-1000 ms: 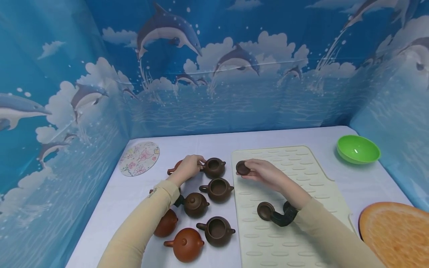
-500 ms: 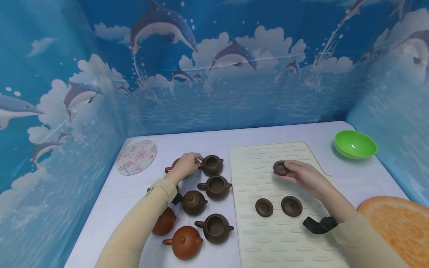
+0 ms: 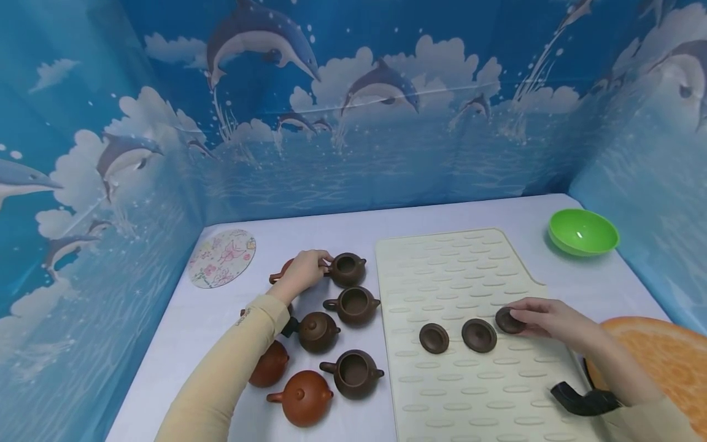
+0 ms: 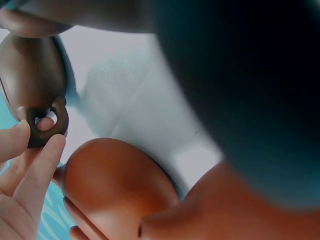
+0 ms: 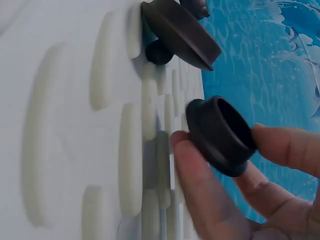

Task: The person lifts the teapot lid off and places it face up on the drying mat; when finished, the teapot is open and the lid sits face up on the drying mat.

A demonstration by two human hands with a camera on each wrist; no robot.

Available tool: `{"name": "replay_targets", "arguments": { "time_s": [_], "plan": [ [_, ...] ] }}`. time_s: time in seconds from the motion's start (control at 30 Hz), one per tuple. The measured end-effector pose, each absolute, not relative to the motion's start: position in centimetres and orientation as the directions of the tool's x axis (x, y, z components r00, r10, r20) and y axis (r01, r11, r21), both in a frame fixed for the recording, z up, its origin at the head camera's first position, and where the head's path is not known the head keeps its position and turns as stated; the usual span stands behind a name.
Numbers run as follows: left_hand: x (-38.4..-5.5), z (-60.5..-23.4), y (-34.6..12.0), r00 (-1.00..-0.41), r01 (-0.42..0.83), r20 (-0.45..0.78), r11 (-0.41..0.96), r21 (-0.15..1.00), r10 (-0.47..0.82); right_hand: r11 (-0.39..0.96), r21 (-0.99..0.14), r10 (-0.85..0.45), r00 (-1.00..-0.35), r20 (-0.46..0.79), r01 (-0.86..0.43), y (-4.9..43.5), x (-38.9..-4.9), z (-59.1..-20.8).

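Note:
My left hand pinches the handle of a small dark brown teapot, which stands lidless at the back of the group. In the left wrist view, thumb and fingers close on that looped handle. My right hand holds a dark teapot lid low over the cream mat. The right wrist view shows this lid with its hollow collar turned up, between thumb and fingers. Two more upturned lids lie on the mat to its left. Two other lidless brown teapots stand nearer me.
A lidded brown teapot and reddish teapots crowd beneath and beside my left forearm. A floral round mat lies back left. At right are a green bowl and an orange-patterned round thing.
My right hand has carried its lid rightward and down to the mat; a second lid, hidden earlier by the arm, now shows. The left hand keeps its grip on the teapot's handle.

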State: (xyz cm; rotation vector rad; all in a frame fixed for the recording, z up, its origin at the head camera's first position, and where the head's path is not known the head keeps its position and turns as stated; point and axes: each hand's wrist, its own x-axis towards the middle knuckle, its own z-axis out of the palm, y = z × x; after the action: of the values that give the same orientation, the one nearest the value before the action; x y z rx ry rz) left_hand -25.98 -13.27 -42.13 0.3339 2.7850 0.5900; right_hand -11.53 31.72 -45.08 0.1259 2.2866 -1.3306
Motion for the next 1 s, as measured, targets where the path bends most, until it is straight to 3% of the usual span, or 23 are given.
{"name": "replay_targets", "arguments": {
  "time_s": [0.43,0.8,1.0],
  "plan": [
    [-26.1,-42.3,-13.5,-0.934,0.189,-0.199,0.885,0.425,0.295,0.732,-0.665,-0.122,-0.931,-0.344,0.150,31.3,-10.5,-45.7],
    [-25.6,-41.7,-14.4,-0.931,0.203,-0.178,0.858,0.472,0.318,0.763,-0.623,-0.074,-0.932,-0.354,0.175,30.9,-11.0,-45.4],
    [-24.5,-40.0,-15.9,-0.927,0.226,-0.126,0.792,0.567,0.355,0.810,-0.582,-0.082,-0.970,-0.227,0.068,29.2,-12.2,-44.4]
  ]
}}
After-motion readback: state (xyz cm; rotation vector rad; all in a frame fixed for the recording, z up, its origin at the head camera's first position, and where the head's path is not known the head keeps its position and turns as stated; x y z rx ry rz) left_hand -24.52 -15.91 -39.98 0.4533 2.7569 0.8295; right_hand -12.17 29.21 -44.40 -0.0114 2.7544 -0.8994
